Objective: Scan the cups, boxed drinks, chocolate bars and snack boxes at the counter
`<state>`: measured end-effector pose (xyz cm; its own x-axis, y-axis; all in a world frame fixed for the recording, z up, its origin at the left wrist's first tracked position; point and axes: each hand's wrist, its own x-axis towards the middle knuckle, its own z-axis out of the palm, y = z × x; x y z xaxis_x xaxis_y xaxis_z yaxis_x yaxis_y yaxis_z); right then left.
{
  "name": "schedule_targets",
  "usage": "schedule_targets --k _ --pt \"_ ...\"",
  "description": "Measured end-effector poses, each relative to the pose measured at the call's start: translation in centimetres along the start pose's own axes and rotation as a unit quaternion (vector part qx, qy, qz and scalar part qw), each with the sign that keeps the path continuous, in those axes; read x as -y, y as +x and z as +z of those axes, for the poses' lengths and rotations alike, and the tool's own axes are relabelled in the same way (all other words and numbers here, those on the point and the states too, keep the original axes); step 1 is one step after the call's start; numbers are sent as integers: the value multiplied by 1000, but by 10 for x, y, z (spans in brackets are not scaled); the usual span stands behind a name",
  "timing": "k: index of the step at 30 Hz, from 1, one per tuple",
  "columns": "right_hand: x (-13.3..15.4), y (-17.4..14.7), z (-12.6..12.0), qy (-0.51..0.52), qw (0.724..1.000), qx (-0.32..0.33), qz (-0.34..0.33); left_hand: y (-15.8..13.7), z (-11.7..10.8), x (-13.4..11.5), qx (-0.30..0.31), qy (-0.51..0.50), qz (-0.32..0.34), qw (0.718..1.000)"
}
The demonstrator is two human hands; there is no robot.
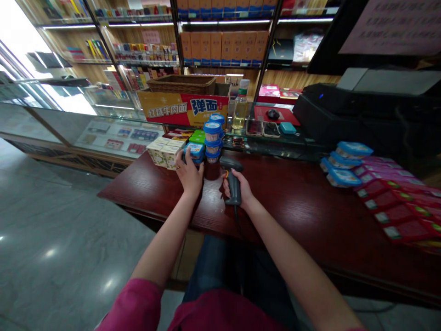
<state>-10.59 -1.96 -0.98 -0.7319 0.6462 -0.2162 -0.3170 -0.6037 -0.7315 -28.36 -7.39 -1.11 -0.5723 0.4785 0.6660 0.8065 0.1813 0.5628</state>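
Note:
My right hand (242, 187) is wrapped round the grip of a dark grey barcode scanner (234, 186), whose cable runs down over the table edge. My left hand (190, 174) grasps a blue-lidded plastic box (195, 149) from above, fingers round its sides; another blue box shows beneath it. Touching close by are stacked round tubs (212, 143) with blue lids on the right and white patterned cartons (165, 151) on the left. Green packs (197, 136) lie behind the box.
A dark red wooden table (275, 184) spans the front. On its right stand more blue-lidded boxes (344, 177) and rows of red packs (396, 207). Behind are a noodle carton (186, 108), a bottle (240, 108), a mouse (273, 114) and a black machine (344, 115).

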Motion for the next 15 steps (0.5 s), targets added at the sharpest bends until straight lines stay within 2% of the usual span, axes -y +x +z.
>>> schedule_targets --k 4,9,12,15 --pt "0 0 -2 3 1000 10 -1 -5 -9 2 49 -13 27 998" --pt "4 -1 -7 1 1000 2 0 -3 -5 8 48 -16 43 998" --pt "13 -7 -22 6 1000 -8 -18 -2 -3 10 52 -20 53 997" --pt "28 -20 -49 1 998 -25 -59 -2 -4 9 69 6 54 996"
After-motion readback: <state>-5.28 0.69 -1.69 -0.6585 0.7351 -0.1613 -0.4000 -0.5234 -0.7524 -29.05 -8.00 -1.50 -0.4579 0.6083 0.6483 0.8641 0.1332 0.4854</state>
